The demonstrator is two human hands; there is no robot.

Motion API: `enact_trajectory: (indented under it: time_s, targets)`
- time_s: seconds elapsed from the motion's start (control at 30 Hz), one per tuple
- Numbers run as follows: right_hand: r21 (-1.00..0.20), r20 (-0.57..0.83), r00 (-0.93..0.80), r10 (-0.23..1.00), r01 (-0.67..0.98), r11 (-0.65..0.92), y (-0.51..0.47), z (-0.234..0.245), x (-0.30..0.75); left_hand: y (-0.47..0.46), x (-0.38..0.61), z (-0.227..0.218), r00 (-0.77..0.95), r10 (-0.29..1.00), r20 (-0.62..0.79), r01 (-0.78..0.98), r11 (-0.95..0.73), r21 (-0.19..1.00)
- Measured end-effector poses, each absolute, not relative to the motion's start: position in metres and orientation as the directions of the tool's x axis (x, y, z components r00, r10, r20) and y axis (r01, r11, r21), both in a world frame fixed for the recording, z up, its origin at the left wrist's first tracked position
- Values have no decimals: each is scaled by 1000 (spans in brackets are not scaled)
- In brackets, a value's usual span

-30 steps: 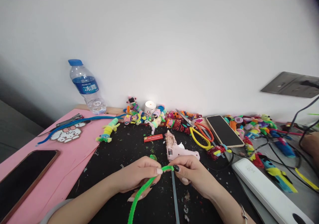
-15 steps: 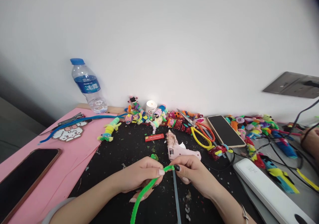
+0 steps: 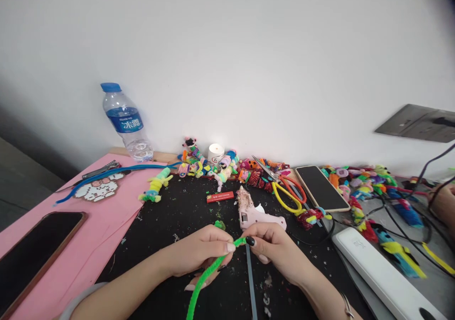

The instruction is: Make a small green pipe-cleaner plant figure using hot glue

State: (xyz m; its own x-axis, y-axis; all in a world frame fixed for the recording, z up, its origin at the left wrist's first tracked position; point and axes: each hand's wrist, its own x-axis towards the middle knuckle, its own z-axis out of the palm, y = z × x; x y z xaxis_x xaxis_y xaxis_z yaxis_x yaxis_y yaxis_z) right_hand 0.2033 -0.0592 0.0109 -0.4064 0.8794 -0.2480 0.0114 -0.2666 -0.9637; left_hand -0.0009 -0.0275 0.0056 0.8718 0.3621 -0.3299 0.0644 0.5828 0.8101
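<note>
Left hand point(image 3: 201, 251) and right hand point(image 3: 273, 246) are both closed, each pinching the far end of one fuzzy green pipe cleaner point(image 3: 209, 272) above the near centre of the black worktop point(image 3: 170, 206). One grey rod point(image 3: 250, 282) lies just right of it. One pink glue gun point(image 3: 254, 213) lies just beyond the hands. Farther out:
- one red lighter point(image 3: 220, 196)
- one pair of scissors point(image 3: 286, 194)
- one clear plastic bottle point(image 3: 126, 123), far left, holding water
- two flat dark phones, far right point(image 3: 322, 187) and near left point(image 3: 33, 253)

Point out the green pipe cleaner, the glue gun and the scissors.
green pipe cleaner point(image 3: 195, 301), head view, stem near the bottom edge.
glue gun point(image 3: 259, 221), head view, pink body.
scissors point(image 3: 263, 167), head view, blades near the pivot.
</note>
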Motion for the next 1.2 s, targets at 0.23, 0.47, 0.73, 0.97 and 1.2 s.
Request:
enact_trajectory:
  time_s: [0.23,0.47,0.73,0.97,1.2]
  targets:
    - [-965,-251,-393,885,24,-263,-59,14,202,-28,0,7,865,373,-336,76,564,822]
    - [-972,-232,-398,888,77,-220,-59,15,202,-28,0,7,860,385,-334,69,561,825]
    - [-970,-242,-377,894,129,-208,-58,17,200,-27,-1,6,862,376,-340,84,555,828]
    - [-974,-227,-371,900,80,-212,-58,13,205,-27,-1,5,854,398,-335,59,564,823]
    - [-970,-244,-361,900,97,-224,-58,16,202,-27,-1,6,843,406,-354,82,553,829]
